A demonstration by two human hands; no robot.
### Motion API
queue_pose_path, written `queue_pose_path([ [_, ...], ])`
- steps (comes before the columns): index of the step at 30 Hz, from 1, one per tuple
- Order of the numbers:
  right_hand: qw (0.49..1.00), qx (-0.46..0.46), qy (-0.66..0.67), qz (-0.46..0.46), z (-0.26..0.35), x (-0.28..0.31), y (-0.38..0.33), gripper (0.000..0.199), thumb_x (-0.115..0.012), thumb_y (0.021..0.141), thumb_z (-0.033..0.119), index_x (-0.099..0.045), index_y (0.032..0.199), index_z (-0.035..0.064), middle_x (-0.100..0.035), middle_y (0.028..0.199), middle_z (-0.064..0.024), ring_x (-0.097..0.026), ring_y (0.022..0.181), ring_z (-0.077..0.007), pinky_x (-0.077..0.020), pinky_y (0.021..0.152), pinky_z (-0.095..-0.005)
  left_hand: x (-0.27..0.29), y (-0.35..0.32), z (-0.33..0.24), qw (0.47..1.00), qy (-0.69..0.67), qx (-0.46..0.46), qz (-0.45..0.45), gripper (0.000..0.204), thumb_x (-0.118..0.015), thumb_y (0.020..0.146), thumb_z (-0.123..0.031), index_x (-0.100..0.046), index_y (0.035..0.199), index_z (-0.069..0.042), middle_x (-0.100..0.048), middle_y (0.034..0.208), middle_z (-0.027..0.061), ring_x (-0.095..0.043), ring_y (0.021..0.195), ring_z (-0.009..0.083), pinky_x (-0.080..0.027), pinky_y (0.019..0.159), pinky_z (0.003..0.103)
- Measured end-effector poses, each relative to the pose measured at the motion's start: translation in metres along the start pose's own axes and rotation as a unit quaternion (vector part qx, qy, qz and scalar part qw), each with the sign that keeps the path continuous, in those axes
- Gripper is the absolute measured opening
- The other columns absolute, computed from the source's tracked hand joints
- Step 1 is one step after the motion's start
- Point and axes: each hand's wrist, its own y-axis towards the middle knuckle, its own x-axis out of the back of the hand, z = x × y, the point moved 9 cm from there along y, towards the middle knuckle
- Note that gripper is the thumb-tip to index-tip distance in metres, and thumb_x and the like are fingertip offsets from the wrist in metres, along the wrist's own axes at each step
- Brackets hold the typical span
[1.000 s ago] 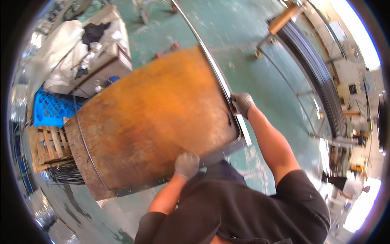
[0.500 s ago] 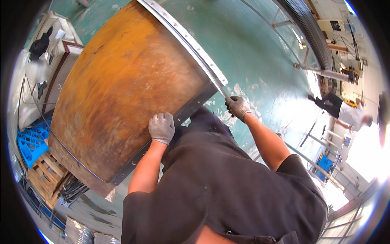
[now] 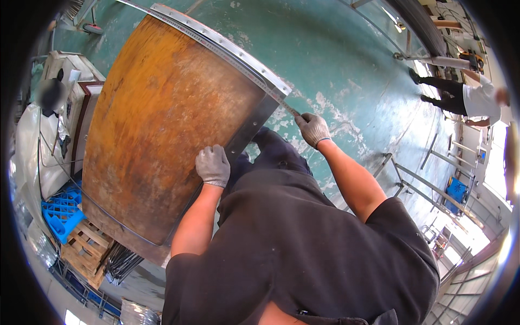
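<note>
A large worktable with a worn, rust-brown top (image 3: pixel 173 119) fills the left middle. Along its far right side runs a light metal strip with holes (image 3: pixel 238 59). Lying beside that strip is the blade of a tape measure (image 3: pixel 216 49), which reaches past the table's far corner. My right hand (image 3: pixel 312 130), in a grey glove, is closed around the near end of the tape, just off the table corner. Whether a case sits inside it is hidden. My gloved left hand (image 3: pixel 213 165) rests with curled fingers on the table near the dark metal edge (image 3: pixel 252 125); anything inside it is hidden.
A blue plastic crate (image 3: pixel 62 214) sits by a wooden pallet (image 3: pixel 86 246) to the left. Plastic-wrapped goods (image 3: pixel 35 143) stand beyond them. Another person (image 3: pixel 476 100) is at the far right, near metal frames (image 3: pixel 428 184). Green floor (image 3: pixel 325 65) shows scuffed patches.
The view has shifted, showing more of the table's far end and the tape extending past it. My right hand still grips the tape, and my left stays on the table. The other person has changed stance.
</note>
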Motion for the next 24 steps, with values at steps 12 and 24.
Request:
queue_pose_path([
  [12,1.0,-0.001,0.0,-0.021,0.0,0.001,-0.005,0.046,-0.061,0.108,0.049,-0.08,0.122,0.0097,-0.08,0.111,-0.0238,-0.076,0.111,-0.0448,-0.0581,0.097,-0.0511,-0.008,0.012,0.001,0.99,0.016,0.061,0.123,0.016,-0.067,0.105,-0.024,-0.067,0.098,-0.009,-0.074,0.098,0.0219,-0.074,0.091,0.0459,-0.058,0.079,0.06],
  [24,0.999,-0.009,0.025,-0.024,0.004,0.006,-0.012,0.044,-0.064,0.106,0.048,-0.082,0.12,0.0105,-0.08,0.113,-0.0246,-0.075,0.114,-0.0451,-0.0581,0.1,-0.0512,-0.011,0.02,-0.003,0.976,0.044,0.09,0.192,0.016,-0.064,0.105,-0.023,-0.069,0.105,-0.008,-0.076,0.107,0.0256,-0.076,0.098,0.047,-0.06,0.084,0.06],
])
